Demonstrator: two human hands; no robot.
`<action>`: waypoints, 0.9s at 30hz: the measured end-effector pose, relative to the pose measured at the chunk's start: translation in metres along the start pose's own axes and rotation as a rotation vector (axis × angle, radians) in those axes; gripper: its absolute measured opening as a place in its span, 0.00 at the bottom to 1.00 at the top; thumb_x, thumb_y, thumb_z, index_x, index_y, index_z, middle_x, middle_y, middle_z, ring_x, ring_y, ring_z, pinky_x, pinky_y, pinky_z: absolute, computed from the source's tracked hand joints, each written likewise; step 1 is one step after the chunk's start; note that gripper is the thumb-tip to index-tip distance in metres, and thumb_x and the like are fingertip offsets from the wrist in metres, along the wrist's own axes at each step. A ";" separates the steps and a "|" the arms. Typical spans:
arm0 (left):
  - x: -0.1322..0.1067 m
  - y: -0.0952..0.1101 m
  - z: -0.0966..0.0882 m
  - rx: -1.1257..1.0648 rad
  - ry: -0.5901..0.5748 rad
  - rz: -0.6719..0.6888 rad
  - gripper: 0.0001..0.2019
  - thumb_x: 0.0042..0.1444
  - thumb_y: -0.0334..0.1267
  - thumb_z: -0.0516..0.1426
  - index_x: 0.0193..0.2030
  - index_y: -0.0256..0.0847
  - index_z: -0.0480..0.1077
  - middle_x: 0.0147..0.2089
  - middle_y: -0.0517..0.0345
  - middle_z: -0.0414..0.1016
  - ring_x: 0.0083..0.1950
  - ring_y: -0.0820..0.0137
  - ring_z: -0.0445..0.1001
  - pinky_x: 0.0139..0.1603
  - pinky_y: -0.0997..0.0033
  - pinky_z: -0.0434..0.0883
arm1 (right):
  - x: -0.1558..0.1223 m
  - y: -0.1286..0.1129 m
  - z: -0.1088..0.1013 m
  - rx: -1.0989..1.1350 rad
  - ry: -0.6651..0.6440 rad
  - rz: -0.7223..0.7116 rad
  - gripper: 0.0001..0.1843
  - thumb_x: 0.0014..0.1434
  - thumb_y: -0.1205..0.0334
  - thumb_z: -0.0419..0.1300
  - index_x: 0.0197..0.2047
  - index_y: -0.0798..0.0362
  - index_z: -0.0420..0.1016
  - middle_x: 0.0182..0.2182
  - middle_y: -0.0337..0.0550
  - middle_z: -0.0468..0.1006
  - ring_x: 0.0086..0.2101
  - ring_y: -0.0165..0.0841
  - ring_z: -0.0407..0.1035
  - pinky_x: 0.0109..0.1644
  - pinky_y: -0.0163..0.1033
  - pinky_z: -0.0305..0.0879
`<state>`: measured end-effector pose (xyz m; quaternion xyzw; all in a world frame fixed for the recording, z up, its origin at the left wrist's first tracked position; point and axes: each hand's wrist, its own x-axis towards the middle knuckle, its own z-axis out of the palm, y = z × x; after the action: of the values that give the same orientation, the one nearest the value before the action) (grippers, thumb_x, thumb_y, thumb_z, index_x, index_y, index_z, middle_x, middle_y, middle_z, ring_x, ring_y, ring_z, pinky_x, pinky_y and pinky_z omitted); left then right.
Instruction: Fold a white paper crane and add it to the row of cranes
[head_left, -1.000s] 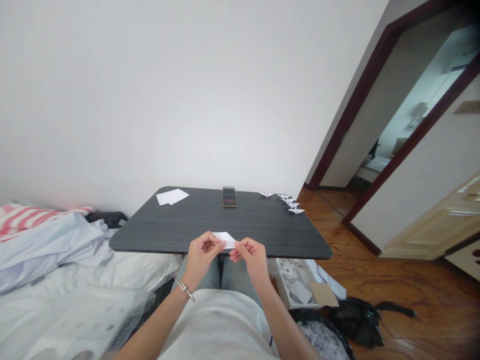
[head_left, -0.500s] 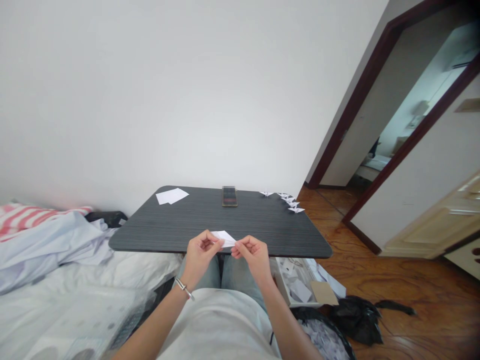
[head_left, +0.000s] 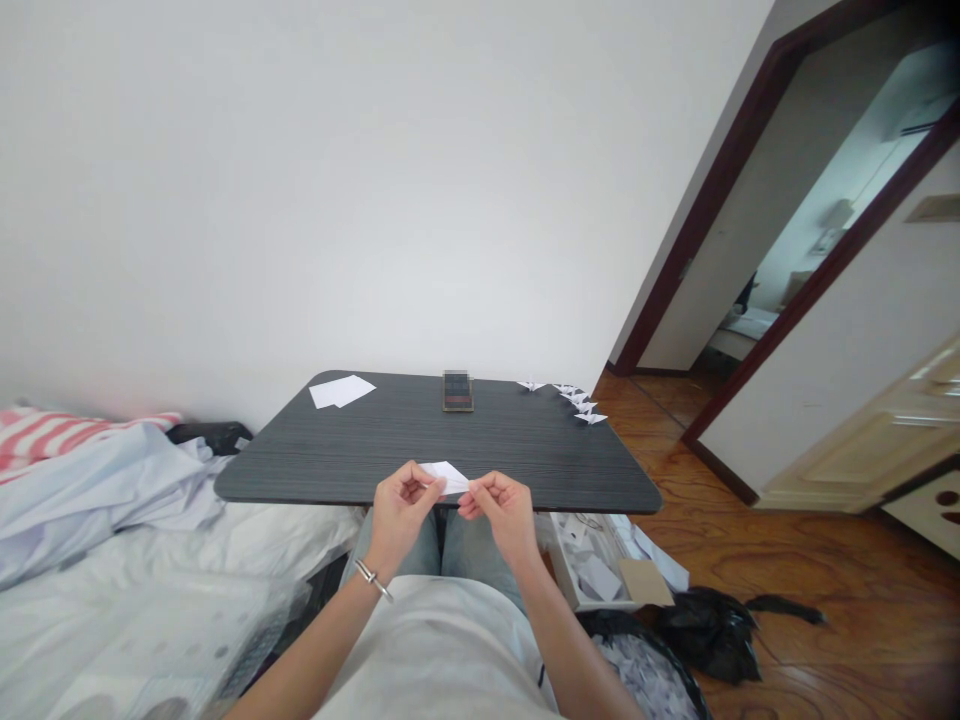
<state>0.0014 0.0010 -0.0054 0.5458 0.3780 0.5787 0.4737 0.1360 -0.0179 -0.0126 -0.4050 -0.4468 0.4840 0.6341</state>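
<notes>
White, pointed folded paper (head_left: 448, 474) is pinched between the left hand (head_left: 401, 508) and the right hand (head_left: 504, 512).
Behind the left hand sits a silver metal bracelet (head_left: 373, 580); its thumb and fingers grip the paper's broad end, the right hand's the narrow tip, at the near edge of the dark grey, wood-grained worktop (head_left: 360, 450). Farther back are small white folded-paper birds (head_left: 591, 419) at right, flat white paper sheets (head_left: 341, 391) at left and a dark rectangular phone (head_left: 457, 392) by the far edge.
</notes>
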 end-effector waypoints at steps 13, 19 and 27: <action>0.003 0.005 -0.004 -0.001 -0.011 -0.057 0.10 0.42 0.36 0.60 0.22 0.36 0.62 0.22 0.64 0.66 0.26 0.76 0.68 0.28 0.77 0.69 | 0.004 -0.002 -0.011 0.048 -0.128 0.032 0.13 0.51 0.54 0.57 0.27 0.56 0.72 0.21 0.42 0.77 0.21 0.29 0.71 0.24 0.31 0.68; 0.002 0.005 -0.002 -0.001 -0.034 -0.057 0.10 0.42 0.36 0.60 0.22 0.36 0.62 0.22 0.65 0.66 0.24 0.77 0.68 0.28 0.77 0.69 | 0.003 -0.002 -0.008 0.012 -0.147 0.067 0.10 0.45 0.58 0.63 0.26 0.57 0.71 0.20 0.41 0.77 0.20 0.28 0.70 0.24 0.30 0.67; 0.000 0.007 0.000 0.065 -0.058 -0.019 0.09 0.43 0.37 0.60 0.22 0.36 0.62 0.22 0.65 0.67 0.24 0.76 0.69 0.28 0.76 0.68 | 0.002 -0.003 -0.003 0.015 -0.133 0.113 0.12 0.45 0.57 0.62 0.22 0.57 0.71 0.18 0.40 0.76 0.18 0.27 0.69 0.22 0.29 0.66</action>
<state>0.0009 -0.0006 0.0013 0.5740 0.3878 0.5455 0.4719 0.1399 -0.0169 -0.0105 -0.3916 -0.4607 0.5481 0.5780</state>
